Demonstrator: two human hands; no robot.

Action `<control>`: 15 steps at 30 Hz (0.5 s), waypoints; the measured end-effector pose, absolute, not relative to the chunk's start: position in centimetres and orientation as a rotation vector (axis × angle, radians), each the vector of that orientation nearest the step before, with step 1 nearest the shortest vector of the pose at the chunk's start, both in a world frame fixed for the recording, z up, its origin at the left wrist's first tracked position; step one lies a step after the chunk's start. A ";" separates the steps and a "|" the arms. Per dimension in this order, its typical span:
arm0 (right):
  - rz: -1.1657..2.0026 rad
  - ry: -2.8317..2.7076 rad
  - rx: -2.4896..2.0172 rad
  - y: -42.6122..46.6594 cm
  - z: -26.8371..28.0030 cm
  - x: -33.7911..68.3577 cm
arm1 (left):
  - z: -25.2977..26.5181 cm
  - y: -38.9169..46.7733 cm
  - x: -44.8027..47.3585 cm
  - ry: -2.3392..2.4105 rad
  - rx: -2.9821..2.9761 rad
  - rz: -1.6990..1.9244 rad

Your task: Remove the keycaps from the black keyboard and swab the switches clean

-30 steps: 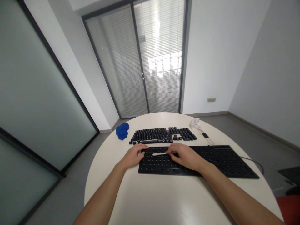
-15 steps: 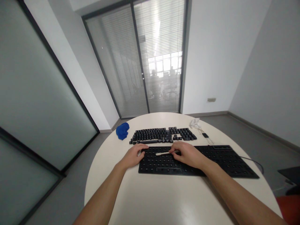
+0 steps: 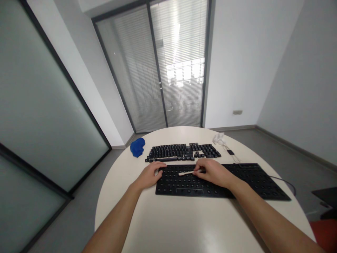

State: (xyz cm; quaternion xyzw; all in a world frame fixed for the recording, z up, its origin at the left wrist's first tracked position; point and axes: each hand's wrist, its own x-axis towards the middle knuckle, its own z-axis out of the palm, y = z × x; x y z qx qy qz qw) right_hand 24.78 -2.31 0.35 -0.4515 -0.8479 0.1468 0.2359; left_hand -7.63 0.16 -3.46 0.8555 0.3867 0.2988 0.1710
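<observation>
A black keyboard base [image 3: 168, 192] with its keycaps off lies across the round table, small switch posts dotting its surface. My left hand [image 3: 150, 174] grips its left end, with fingertips at the upper left corner and the thumb on the left side. Between the thumb and fingers of my right hand [image 3: 212, 173] is a white cotton swab [image 3: 185, 173]. The swab's tip points left, over the upper rows of posts. My right palm hides part of the base's middle.
Loose black keycaps [image 3: 168, 151] are laid out in rows behind the base. A blue cloth [image 3: 137, 147] lies at the back left of the table [image 3: 168, 225]. Crumpled white material [image 3: 219, 138] and a small black piece [image 3: 230, 152] sit back right. A cable [image 3: 284, 181] runs off the right edge.
My right hand has shifted slightly right with the cotton swab, so its tip is a little further right over the base. My left hand stays in place.
</observation>
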 end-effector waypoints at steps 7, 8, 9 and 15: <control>0.401 -2.319 -1.272 -2.0 0.3 25.5 | -3.6 0.2 -7.7 1.092 2.426 0.851; 0.405 -2.320 -1.273 -2.0 0.3 25.5 | -3.6 0.2 -7.7 1.093 2.427 0.850; 0.408 -2.321 -1.276 -2.0 0.3 25.6 | -3.6 0.2 -7.7 1.095 2.428 0.847; 0.406 -2.316 -1.311 -1.8 0.2 26.1 | -3.4 0.1 -7.7 1.098 2.427 0.846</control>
